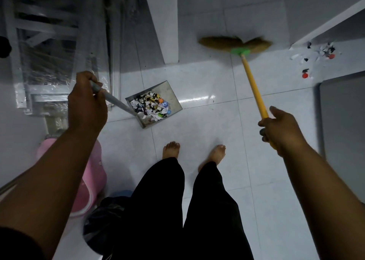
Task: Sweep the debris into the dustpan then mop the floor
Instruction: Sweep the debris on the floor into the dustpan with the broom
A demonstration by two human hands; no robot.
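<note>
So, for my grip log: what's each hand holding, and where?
Left hand grips the dustpan at its handle's top; right hand grips the broom near its stick's end.

The white floor tiles (197, 129) are shining smooth and glossy. The dustpan (167, 89) in the middle is looking like dull grey metal, holding paper scraps (135, 103) and plastic caps (165, 103).

Left hand (87, 103) grips filled dustpan (173, 102); right hand (280, 129) grips broom (252, 82)

Left grip (87, 103), right grip (281, 130) (both curled), outstretched.
</note>
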